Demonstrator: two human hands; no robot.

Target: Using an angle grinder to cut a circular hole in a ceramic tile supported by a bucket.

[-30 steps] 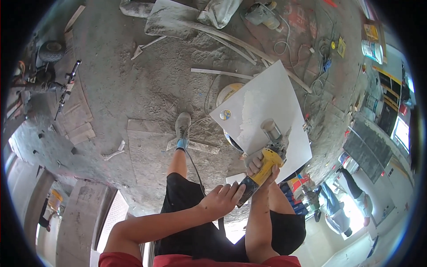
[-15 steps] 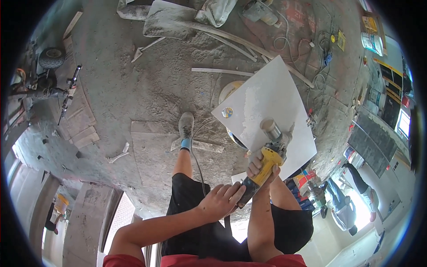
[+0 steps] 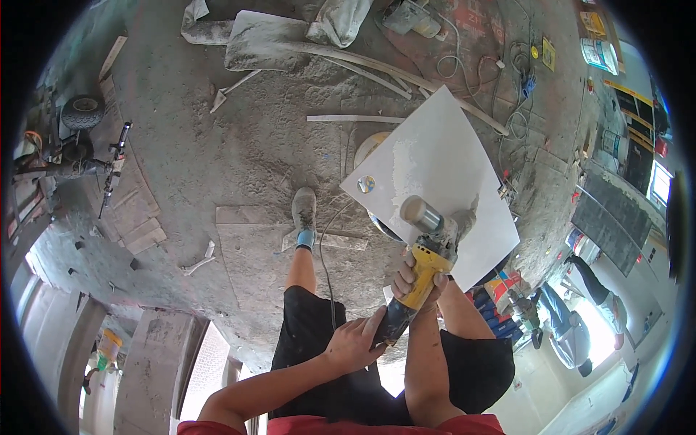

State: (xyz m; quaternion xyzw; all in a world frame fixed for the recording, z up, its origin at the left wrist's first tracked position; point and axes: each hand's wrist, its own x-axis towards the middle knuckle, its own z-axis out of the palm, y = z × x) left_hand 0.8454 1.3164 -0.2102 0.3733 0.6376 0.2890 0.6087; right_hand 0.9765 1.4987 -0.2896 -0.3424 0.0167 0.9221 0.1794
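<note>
My right hand [image 3: 419,284] wraps the yellow front body of an angle grinder [image 3: 417,293]. My left hand [image 3: 357,339] grips its black rear end. From the grinder's head sticks a silver cylindrical bit [image 3: 429,219] with a tan, dusty end, in view over a white tile [image 3: 457,156]. Whether the bit touches the tile I cannot tell. The tile carries a round sticker [image 3: 366,184] near its left corner and a rough powdery patch [image 3: 404,165]. Under it a round bucket [image 3: 368,147] partly shows. The grinder's cord [image 3: 325,270] runs down beside my left leg.
Dusty boards [image 3: 250,214] lie by my shoe [image 3: 304,206]. Long strips [image 3: 355,118] and a dusty sack [image 3: 264,43] lie ahead. Loose cables [image 3: 518,116] trail at the far right. A wheeled machine [image 3: 81,112] stands left; another person [image 3: 569,337] is at right.
The grinder's head and bit have swung left over the tile, both hands still holding the tool. The whole view has shifted slightly.
</note>
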